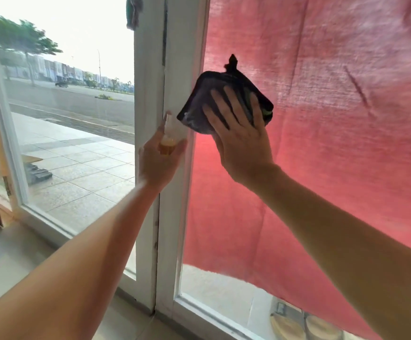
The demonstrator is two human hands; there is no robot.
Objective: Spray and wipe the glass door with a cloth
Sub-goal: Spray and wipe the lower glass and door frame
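Head view: a person's right hand (238,133) presses a folded dark cloth (221,99) flat against the glass door (224,278), fingers straight and spread across the fabric, the palm below it and the cloth's upper part and left corner showing beyond the fingertips. A small tuft of the cloth sticks up at its top edge, and a sliver of green shows at its right side beside the outermost finger. The cloth sits on the pane just right of the white door frame (187,57), at about mid-height of the door. Behind the glass hangs a red fabric sheet (334,119) that covers most of the pane, leaving a clear strip at the bottom where pale sandals (305,325) lie outside. The left hand (158,163) is raised in front of the frame, just left of and slightly below the cloth, its grip wrapped around a small clear spray bottle (169,138) with amber liquid in its lower part; the nozzle end points up along the frame. Bottle and cloth are near each other but do not touch. To the left, a second glass panel (77,94) looks onto a tiled walkway (82,168), a road and blurred trees (23,38).
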